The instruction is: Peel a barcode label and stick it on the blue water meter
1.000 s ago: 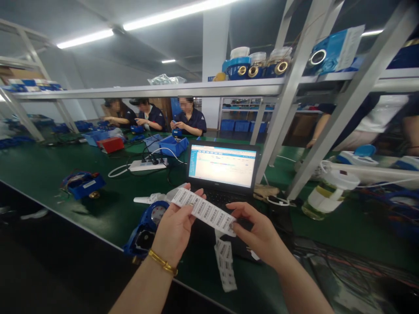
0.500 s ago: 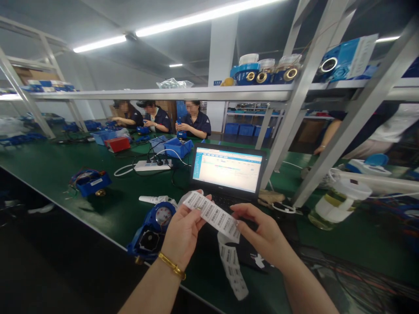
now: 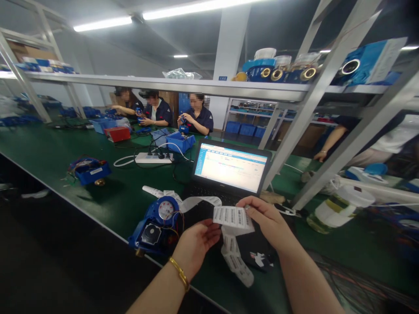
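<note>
My right hand [image 3: 266, 220] pinches a white strip of barcode labels [image 3: 233, 216] by its right end, just in front of the open laptop [image 3: 233, 168]. The strip's tail hangs down and curls onto the green table [image 3: 49, 161]. My left hand [image 3: 195, 245], with a gold bracelet on the wrist, is palm-up with loose fingers, its fingertips just below the strip's left end and not gripping it. A blue water meter [image 3: 157, 223] with a round dial lies directly left of my left hand. A loose white paper strip [image 3: 196, 200] lies behind the meter.
A white power strip [image 3: 153, 158], blue bins [image 3: 181, 141], a red bin [image 3: 118, 133] and a second blue meter [image 3: 90, 171] sit farther back. Three people work across the table. Slanted metal shelf posts [image 3: 294, 131] and a glass jar [image 3: 334, 210] stand right; cables lie at lower right.
My left hand has let go of the label strip and dropped lower. My right hand alone now holds the strip, raised slightly toward the laptop.
</note>
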Demonstrator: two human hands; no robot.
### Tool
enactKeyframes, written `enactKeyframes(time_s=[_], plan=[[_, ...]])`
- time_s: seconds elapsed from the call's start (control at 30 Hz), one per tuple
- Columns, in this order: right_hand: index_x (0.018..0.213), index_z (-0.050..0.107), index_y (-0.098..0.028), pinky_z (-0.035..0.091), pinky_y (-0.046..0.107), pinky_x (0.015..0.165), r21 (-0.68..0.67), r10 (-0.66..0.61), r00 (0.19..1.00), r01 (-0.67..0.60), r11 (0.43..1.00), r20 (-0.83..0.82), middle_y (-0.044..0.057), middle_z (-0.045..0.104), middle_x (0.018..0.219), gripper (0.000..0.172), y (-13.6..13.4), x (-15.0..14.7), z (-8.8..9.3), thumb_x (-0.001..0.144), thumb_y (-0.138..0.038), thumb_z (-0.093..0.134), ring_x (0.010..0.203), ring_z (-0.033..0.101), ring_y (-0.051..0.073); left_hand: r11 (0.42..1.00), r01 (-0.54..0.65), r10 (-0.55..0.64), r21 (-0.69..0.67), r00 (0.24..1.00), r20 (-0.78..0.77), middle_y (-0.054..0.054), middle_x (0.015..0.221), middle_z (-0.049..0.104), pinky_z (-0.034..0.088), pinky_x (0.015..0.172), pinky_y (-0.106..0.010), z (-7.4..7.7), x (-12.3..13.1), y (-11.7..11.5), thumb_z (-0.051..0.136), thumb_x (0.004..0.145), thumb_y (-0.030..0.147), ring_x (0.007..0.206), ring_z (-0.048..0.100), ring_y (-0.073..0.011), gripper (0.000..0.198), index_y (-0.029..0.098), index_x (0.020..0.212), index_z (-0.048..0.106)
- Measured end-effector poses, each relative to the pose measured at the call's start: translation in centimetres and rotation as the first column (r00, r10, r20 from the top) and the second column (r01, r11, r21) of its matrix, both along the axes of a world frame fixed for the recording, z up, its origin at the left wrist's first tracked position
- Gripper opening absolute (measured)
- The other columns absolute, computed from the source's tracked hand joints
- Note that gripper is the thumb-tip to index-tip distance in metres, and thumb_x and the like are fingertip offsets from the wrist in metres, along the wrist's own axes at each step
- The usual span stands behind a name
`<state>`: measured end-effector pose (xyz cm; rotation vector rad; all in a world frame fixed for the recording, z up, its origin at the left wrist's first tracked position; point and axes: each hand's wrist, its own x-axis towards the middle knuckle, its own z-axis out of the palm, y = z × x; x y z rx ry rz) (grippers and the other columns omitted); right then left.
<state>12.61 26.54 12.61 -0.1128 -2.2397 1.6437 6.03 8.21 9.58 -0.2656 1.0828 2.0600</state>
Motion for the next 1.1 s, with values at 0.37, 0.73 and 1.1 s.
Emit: enactKeyframes(time_s=[0.37,0.73,1.1], plan=[[0.097,0.055,-0.02,0.037,0.029,0.066,0.657,0.097,0.978,0.05,0.752,-0.186,0.003,0.051,0.088,0.025,-3.4,4.1,2.4,0.096,-0.016,0.031,0.077,0.049,0.017,0.997,0.016,-0.015,0.081,1.0,-0.013,-0.007,0.082,0.065,0.046,0.07,-0.025,1.2,-3.1,2.3,0.05,0.086,0.025,0.072,0.061,-0.0142,0.015,0.012,0.085,0.058],[0.108,0.054,-0.02,0.043,0.031,0.078,0.635,0.001,0.963,0.178,0.752,-0.27,0.007,0.052,0.103,0.025,-5.3,3.7,0.6,0.094,-0.013,0.034,0.093,0.051,0.02,0.984,-0.062,0.089,0.167,0.983,-0.162,-0.007,0.077,0.067,0.052,0.074,-0.028,3.4,-2.6,2.3,0.051,0.078,0.006,0.075,0.064,-0.0162,0.018,0.011,0.092,0.062],[0.106,0.055,-0.018,0.049,0.034,0.078,0.161,-0.201,0.944,0.249,0.955,-0.263,0.004,0.059,0.089,0.027,-4.2,-0.9,-1.3,0.083,-0.032,0.055,0.085,0.057,0.021,0.98,0.048,0.013,0.195,0.954,-0.299,-0.008,0.074,0.069,0.047,0.068,-0.026,3.0,-1.8,1.9,0.075,0.053,0.016,0.074,0.062,-0.0189,0.033,0.009,0.085,0.068]])
